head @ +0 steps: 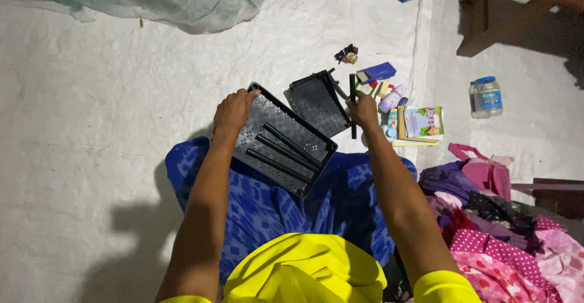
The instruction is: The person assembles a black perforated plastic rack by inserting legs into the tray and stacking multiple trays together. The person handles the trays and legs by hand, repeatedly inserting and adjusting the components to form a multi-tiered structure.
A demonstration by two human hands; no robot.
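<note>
A person seated on a white floor covering, blue patterned cloth across the lap, holds a black perforated tray tilted on the knees, three loose black rods lying inside it against its lower rim. The left hand grips the tray's upper left corner, fingers curled over the rim, thumb side hidden behind it. A second black perforated tray lies just beyond on the floor, its near corner touching or overlapping the first; which, the view cannot settle. The right hand is closed around a fourth black rod, held upright near its middle beside that second tray. The trays look like thin moulded plastic: light, fairly stiff, likely to flex if lifted by one corner, and best taken along a rim with both edges supported. The rods appear rigid, light and smooth, liable to roll or slide out when the tray tips, and easiest to pinch at mid-length. To the right sit a blue box, a small pale bottle, a printed packet, a lidded clear jar and a heap of pink and purple clothes. The rod's lower end, the tray undersides and any sockets are out of sight; a small dark object beyond is too small to identify.
</note>
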